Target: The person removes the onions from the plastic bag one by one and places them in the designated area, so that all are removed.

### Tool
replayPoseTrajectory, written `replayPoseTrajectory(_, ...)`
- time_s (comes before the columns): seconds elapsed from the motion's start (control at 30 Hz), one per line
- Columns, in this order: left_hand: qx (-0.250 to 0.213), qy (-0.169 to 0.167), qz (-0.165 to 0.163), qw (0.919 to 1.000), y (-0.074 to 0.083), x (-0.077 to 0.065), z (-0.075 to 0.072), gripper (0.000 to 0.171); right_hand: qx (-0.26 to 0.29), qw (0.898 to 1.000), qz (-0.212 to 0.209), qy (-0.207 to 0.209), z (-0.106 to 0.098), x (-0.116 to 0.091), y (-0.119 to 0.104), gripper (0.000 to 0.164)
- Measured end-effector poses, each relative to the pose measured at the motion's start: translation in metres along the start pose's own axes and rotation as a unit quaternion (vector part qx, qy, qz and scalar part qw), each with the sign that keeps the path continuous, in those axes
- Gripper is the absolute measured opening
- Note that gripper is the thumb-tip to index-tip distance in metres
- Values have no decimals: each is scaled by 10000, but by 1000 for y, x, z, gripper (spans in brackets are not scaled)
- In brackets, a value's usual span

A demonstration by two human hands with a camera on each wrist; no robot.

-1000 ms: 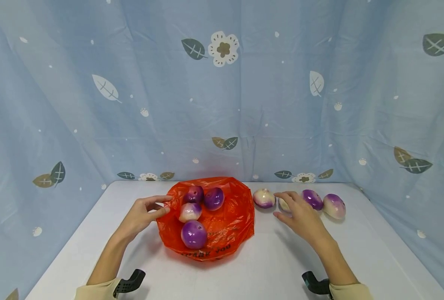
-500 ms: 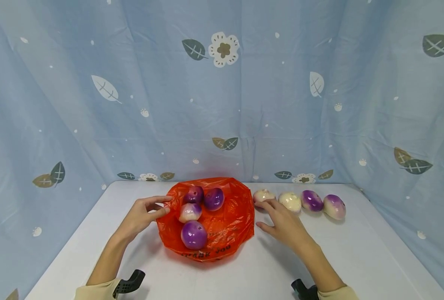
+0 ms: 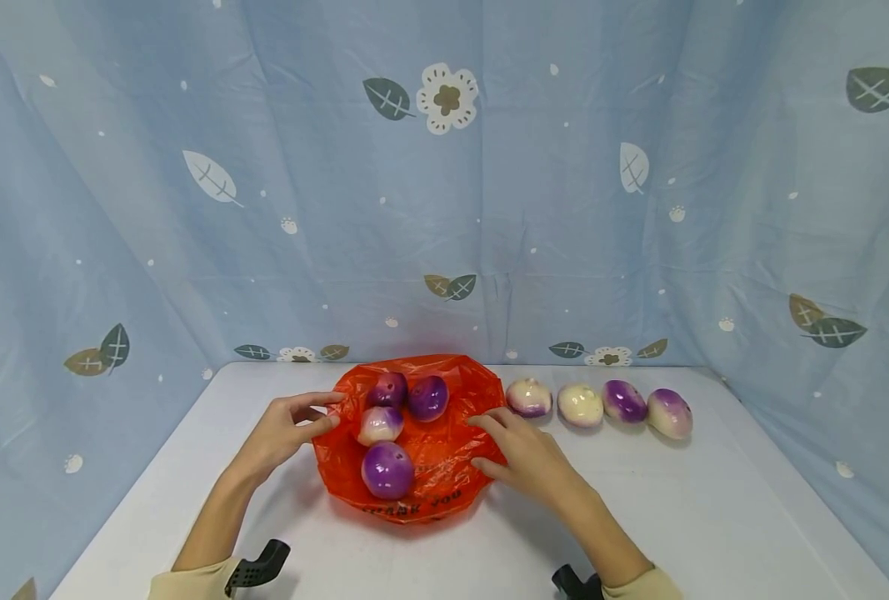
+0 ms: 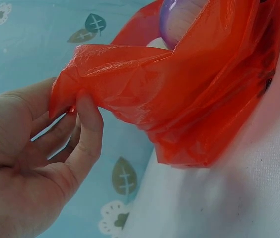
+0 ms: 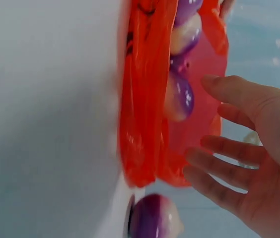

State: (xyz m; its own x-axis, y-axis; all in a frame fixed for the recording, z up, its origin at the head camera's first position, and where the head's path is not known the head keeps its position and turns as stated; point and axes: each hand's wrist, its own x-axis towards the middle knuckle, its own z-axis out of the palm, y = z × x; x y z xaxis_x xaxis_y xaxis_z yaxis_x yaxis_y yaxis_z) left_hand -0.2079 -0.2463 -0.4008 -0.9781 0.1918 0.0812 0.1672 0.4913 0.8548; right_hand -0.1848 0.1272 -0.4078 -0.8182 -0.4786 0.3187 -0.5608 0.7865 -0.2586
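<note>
A red plastic bag (image 3: 451, 442) printed with dark lettering lies spread with its mouth up on the white table. Inside are several glossy round vegetables that look like onions or turnips, among them a purple one (image 3: 388, 471) at the front and a white-and-purple one (image 3: 380, 425). My left hand (image 3: 285, 432) pinches the bag's left rim between thumb and fingers, as the left wrist view shows. My right hand (image 3: 526, 454) hovers at the bag's right edge, fingers spread and slightly bent, holding nothing; the right wrist view shows its fingertips (image 5: 209, 82) over the bag's mouth.
To the right of the bag stands a row of similar vegetables: a white-and-purple one (image 3: 529, 398), a cream one (image 3: 581, 406), a purple one (image 3: 625, 402) and a pale purple one (image 3: 669, 414). A blue patterned curtain (image 3: 324, 208) hangs behind the table (image 3: 744, 500).
My right hand has moved left from the row of vegetables to the bag's right edge, uncovering the row. My left hand and the bag have stayed put.
</note>
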Motion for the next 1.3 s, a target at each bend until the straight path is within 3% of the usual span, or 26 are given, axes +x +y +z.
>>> replayPoseTrajectory(0.3,29,21,-8,10000,-1,-2,-1,41,540,9973,-248,-422,14,11,-25,51)
replayPoseTrajectory(0.57,97,36,-67,9999,-1,-4,-1,42,866,9933,-118,-757,26,18,-47,53)
replayPoseTrajectory(0.93,19,39,-20,10000,-1,-4,1,41,1112,9901,-219,-832,39,22,-62,57)
replayPoseTrajectory(1.3,73,36,81,9999,0,1,0,41,1236,9885,-258,-832,39,28,-70,59)
